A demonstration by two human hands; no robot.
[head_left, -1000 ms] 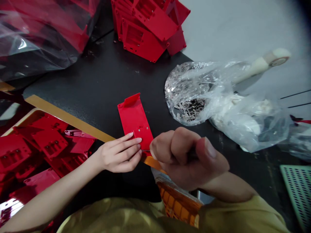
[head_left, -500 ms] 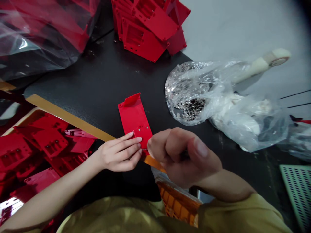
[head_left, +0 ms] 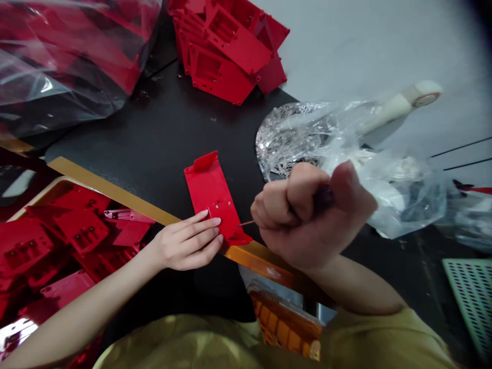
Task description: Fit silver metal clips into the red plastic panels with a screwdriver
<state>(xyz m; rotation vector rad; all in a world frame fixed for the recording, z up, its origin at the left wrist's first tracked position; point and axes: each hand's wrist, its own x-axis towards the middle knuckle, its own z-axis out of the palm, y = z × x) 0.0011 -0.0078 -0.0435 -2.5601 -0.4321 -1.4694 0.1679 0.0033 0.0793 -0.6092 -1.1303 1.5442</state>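
A flat red plastic part (head_left: 213,195) lies on the black table (head_left: 154,138) near its front edge. My left hand (head_left: 188,246) rests on the part's near end, fingers stretched flat and pressing it down. My right hand (head_left: 311,215) is raised in a fist to the right of the part, wrapped round a dark-handled tool (head_left: 325,197) whose thin metal tip (head_left: 246,223) points left toward the part. The tip hangs just clear of the part's right edge.
A clear plastic bag of small metal pieces (head_left: 303,148) lies right of the part. Stacked red housings (head_left: 226,51) stand at the back. A box of red parts (head_left: 57,236) sits at left, a bagged pile (head_left: 65,56) behind it, a green perforated tray (head_left: 469,297) at right.
My right hand has lifted up and to the right, pulling the tool tip off the red part. My left hand has stayed on the part.
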